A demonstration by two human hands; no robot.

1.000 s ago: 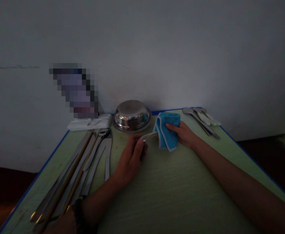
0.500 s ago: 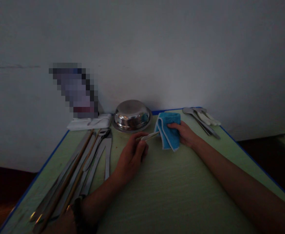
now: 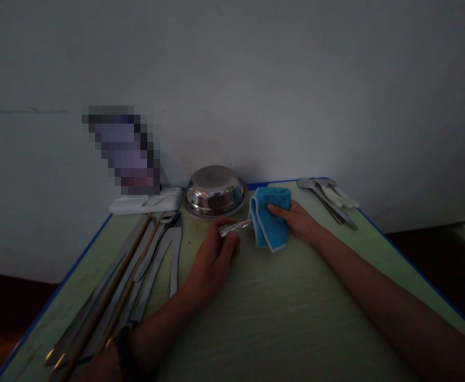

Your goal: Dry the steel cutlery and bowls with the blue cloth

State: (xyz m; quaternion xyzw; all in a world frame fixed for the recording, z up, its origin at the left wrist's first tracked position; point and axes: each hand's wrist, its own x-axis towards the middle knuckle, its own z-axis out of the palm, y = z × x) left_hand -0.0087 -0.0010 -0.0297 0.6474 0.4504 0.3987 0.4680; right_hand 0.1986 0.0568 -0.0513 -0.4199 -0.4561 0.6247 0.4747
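Observation:
My left hand (image 3: 216, 252) is closed on the pale handle (image 3: 234, 228) of a utensil. The far end of the utensil goes into the folds of a blue cloth (image 3: 272, 215) with white edging, so its kind is hidden. My right hand (image 3: 299, 220) grips that cloth from the right side, thumb on top, with the fingers behind it. Both hands are above the table's middle, just in front of an upturned metal bowl (image 3: 215, 190).
Long metal utensils (image 3: 139, 270), some with wooden handles, lie along the left side. Spoons and forks (image 3: 327, 193), some white-handled, rest at the back right. A blurred upright panel (image 3: 123, 151) and a white case (image 3: 147, 200) stand back left, against the wall.
The blue cloth has shifted slightly left and down in my right hand. The pale handle has shifted left with it and looks turned a little in my left hand.

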